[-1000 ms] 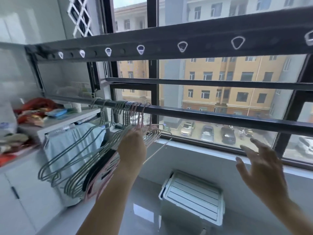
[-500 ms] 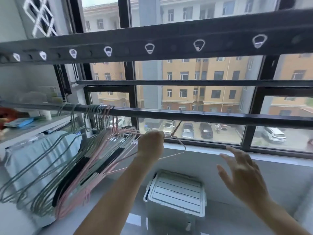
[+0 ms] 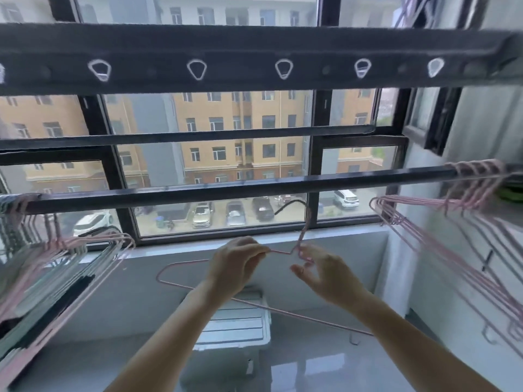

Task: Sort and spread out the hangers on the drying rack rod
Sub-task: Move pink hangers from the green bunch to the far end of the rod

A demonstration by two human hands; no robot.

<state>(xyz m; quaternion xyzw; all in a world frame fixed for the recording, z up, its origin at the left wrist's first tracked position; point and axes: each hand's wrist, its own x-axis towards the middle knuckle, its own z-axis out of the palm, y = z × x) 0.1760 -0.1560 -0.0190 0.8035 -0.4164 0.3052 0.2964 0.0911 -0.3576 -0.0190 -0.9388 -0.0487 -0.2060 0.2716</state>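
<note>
A dark drying rack rod (image 3: 226, 190) crosses the window. At its left end hangs a dense bunch of grey, pink and black hangers (image 3: 56, 267). Several pink hangers (image 3: 452, 244) hang at its right end. Between them, below the rod, a single pink wire hanger (image 3: 283, 308) is off the rod, its hook just under it. My left hand (image 3: 237, 264) pinches its shoulder wire beside the neck. My right hand (image 3: 325, 274) has its fingers curled at the twisted neck.
An upper rack beam (image 3: 254, 46) with a row of ringed holes spans the top. A white lidded plastic box (image 3: 240, 323) stands on the glossy floor under my arms. The window sill lies behind, and a grey cabinet (image 3: 441, 292) is on the right.
The view swung right. My left hand pulled one pink hanger off the left bunch and carried it to the middle. My right hand came in from the right to its neck.
</note>
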